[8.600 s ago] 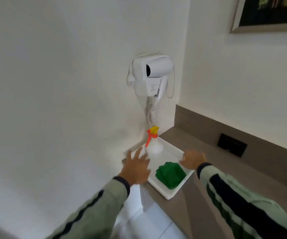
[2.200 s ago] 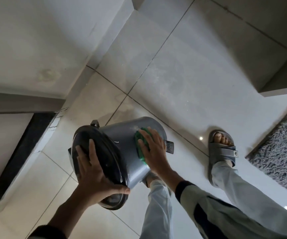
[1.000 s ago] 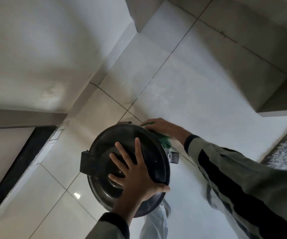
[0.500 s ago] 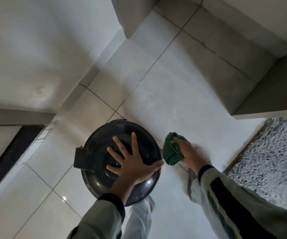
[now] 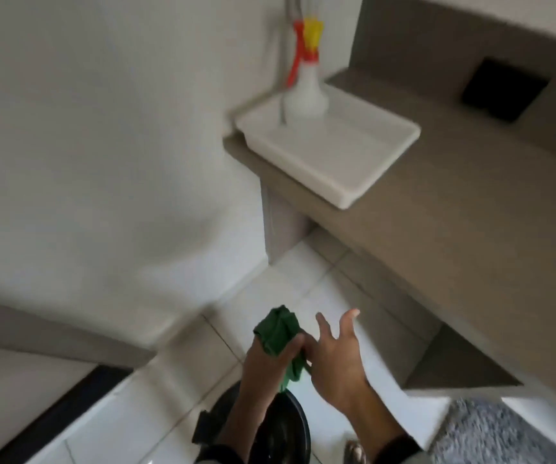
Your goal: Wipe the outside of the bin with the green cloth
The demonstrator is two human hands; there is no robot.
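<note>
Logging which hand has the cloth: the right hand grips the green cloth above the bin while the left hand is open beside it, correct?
No. The head view shows the left hand gripping the green cloth above the bin; the right hand is open.

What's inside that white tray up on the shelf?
Only a spray bottle with a red and yellow top stands at the back of the white tray. The rest of its floor looks bare. The near wall hides a thin strip of the bottom, so nothing can be told there.
</note>
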